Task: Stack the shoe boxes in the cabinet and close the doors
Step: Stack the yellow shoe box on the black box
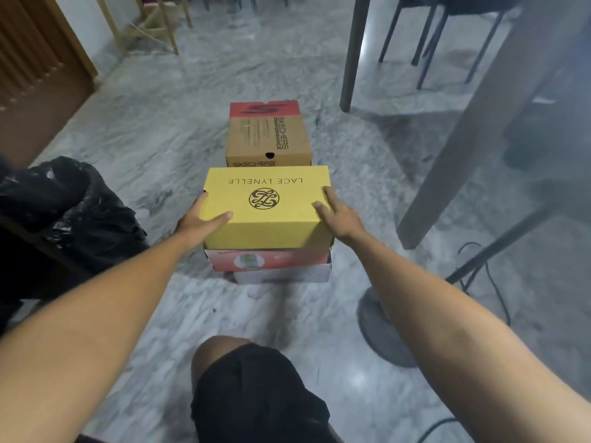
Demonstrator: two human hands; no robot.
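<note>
- Kneeling on the marble floor [166, 314] puts the person low, level with the boxes; one knee [224, 346] shows at near centre. No cabinet can be identified in view; a brown slatted panel at far left may belong to one, cannot tell.
- Table leg [454, 161] and fan base [383, 330] stand to the right, black bag [80, 212] to the left: the boxes sit in the open lane between them, free on both sides.
- Brown box [268, 139], red-lidded, rests on the floor just beyond the stack, apart from both hands, likely waiting its turn.
- Yellow box [267, 207] tops a stack; under it a red-and-white box [268, 260], then a white box [281, 276]. Stack stands on the floor, centre.
- Left hand [200, 219] presses the yellow box's left side, thumb laid over the lid; right hand [335, 215] mirrors it on the right edge. Both clasp this box from opposite sides, a squeeze hold suited to a wide light carton.
- Judgement: early in the task; nothing stowed yet as far as visible.
</note>
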